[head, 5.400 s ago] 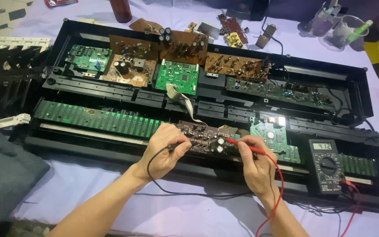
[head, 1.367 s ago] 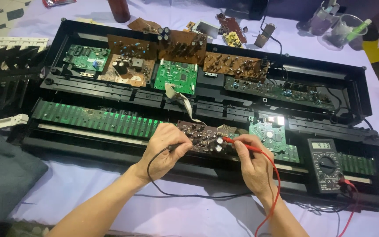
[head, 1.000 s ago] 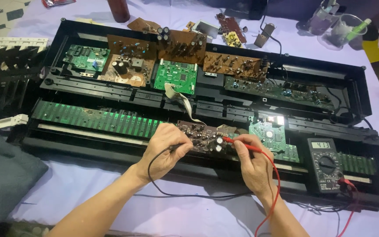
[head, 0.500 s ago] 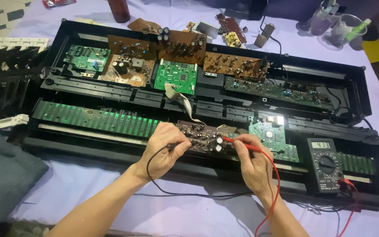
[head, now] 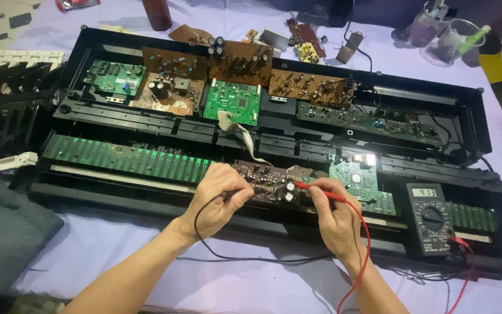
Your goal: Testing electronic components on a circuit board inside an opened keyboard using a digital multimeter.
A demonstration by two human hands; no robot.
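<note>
Lilac cloth covers the table [head: 117, 244] under an opened keyboard chassis [head: 460, 110]. Between the hands lies a brown circuit board [head: 265, 181]: left hand [head: 219, 195] at its 9 o'clock pinching a black probe lead [head: 201, 227], right hand [head: 332, 212] at 3 o'clock gripping the red probe [head: 312, 189].

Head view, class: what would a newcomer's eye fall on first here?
First, the long black opened keyboard case across the lilac table, packed with green and brown circuit boards. At its front middle, the left hand holds a black probe and the right hand a red probe on a small dark board. A multimeter lies right.
</note>
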